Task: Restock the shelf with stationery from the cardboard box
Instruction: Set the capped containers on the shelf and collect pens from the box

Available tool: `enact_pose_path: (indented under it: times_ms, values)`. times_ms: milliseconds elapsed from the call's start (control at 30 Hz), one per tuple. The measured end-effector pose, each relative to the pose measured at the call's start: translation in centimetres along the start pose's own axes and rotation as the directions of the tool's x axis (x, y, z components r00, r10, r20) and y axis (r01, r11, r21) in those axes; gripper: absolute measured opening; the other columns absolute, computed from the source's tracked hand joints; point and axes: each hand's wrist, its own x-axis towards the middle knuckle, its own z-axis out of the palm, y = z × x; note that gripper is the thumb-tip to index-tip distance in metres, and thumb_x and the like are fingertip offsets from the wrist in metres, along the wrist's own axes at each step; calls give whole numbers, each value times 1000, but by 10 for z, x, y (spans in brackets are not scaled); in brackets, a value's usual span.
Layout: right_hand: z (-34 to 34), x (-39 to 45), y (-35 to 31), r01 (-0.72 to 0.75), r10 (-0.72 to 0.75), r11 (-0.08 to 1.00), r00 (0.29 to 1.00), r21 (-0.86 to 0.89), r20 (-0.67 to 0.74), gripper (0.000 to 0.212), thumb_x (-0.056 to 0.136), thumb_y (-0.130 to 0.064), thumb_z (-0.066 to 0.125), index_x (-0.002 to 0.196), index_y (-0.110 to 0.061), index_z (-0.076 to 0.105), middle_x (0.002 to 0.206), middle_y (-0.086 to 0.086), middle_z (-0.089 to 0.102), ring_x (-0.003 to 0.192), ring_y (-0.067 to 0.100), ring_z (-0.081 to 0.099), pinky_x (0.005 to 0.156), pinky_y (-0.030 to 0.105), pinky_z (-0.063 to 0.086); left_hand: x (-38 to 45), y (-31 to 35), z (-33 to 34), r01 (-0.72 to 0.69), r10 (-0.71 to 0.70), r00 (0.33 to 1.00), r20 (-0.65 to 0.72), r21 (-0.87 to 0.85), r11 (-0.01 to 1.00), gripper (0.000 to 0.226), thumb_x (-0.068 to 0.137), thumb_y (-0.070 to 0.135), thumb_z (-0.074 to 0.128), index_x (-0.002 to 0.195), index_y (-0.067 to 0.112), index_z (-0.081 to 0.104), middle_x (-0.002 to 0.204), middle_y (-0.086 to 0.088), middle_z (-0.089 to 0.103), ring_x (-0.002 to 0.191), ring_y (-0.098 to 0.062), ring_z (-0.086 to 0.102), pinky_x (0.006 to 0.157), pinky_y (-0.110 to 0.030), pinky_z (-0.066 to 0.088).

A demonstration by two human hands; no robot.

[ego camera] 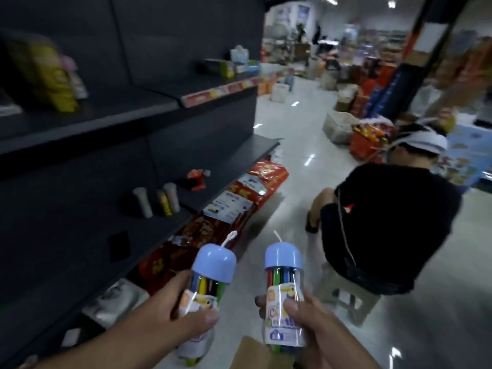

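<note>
Dark shelf point(149, 227): three capped tubes point(157, 201) are stood upright on the lower board. Left hand point(170, 312): fingers are closed around a clear marker tube point(206, 286), tilted, with a blue domed cap, a white loop, coloured pens and a printed label. Right hand point(314, 323): a matching second tube point(283, 296) is gripped upright. Cardboard box point(255, 352): a flap is seen below, between the hands.
</note>
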Motion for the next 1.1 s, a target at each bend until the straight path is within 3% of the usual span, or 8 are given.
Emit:
enact_pose_path:
  times_ms: [133,200,267,400,500,733,867,1100]
  values:
    - [53,32,-3,-2,8,999,991,-45,135,107,17,-34,100,114,-5,64,105,21,72,76,24,72,58,35,57,-34,-3,-35,-63,37,974,-222,-112,992,42,75,44,82,110,31,62,86,6,72,75,-6,66,59,-16,49]
    - [81,51,0,3,1,1000,988,-28,155,84,42,-26,96,116,-4,63,95,17,73,74,22,71,58,34,58,-39,-4,-45,-116,67,948,-312,-142,983,38,76,38,70,111,25,63,84,2,71,73,-8,65,57,-20,50]
    - [104,72,5,12,-14,1000,992,16,127,56,65,-13,74,118,-2,61,90,14,72,72,21,71,58,34,59,-44,-8,-61,-168,82,932,-354,-218,961,34,77,35,67,110,25,64,84,-2,70,70,-11,66,55,-22,50]
    - [158,110,12,-9,4,999,988,33,155,50,67,-12,64,116,-2,62,90,14,71,73,20,70,58,31,59,-67,-24,-111,-186,73,895,-439,-219,958,34,80,46,77,107,29,66,95,-10,71,78,-15,70,61,-20,52]
    - [206,137,18,17,0,996,979,-84,201,50,65,-10,75,114,-5,63,87,10,70,73,19,68,62,31,58,-70,-35,-160,-151,38,833,-553,-159,976,23,82,46,65,103,36,64,95,-6,72,72,-6,68,56,-17,52]
    - [312,197,21,185,-132,948,969,-258,211,61,61,-17,87,117,-17,63,97,7,74,84,20,71,68,32,56,-34,-17,-285,-231,230,842,-489,60,971,16,88,45,69,102,41,61,96,2,71,88,-17,70,75,-32,58]
    - [350,227,2,298,-237,910,944,-287,229,45,62,-21,84,105,-22,70,96,8,73,85,21,70,70,34,55,-18,17,-348,-253,302,868,-395,171,952,30,79,54,66,107,42,60,100,5,71,90,-13,71,79,-36,59]
    - [396,306,-49,441,-384,857,891,-267,241,48,65,-26,77,112,-25,66,101,4,73,90,19,70,76,35,55,32,55,-406,-351,403,773,-490,199,915,14,85,53,65,97,47,60,96,6,71,86,-11,71,78,-36,59]
